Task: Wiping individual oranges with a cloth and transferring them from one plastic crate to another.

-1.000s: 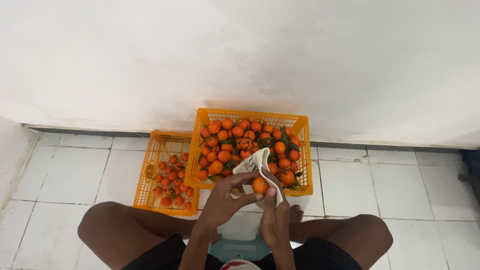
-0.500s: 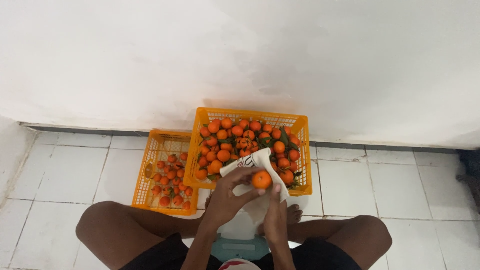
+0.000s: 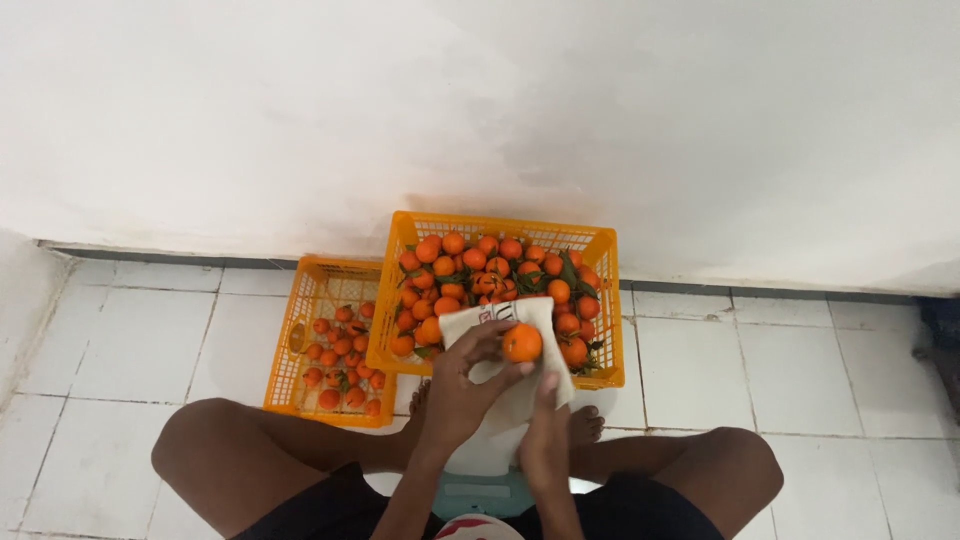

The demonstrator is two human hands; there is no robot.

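Full crate point(image 3: 600, 300) blocks fwd; bare tiles point(image 3: 700, 360) open to R.

Left hand point(image 3: 462, 388) raised before the body, fingers point(image 3: 497, 338) curled closed in a grip | right hand point(image 3: 546, 420) just beside it, fingers pointing up, grip hidden | forearms close together between bare, spread knees | bare feet showing below hands

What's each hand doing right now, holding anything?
Left hand: closed around an orange fruit, fingers over the white cloth.
Right hand: pressed against the white cloth from below, gripping it.
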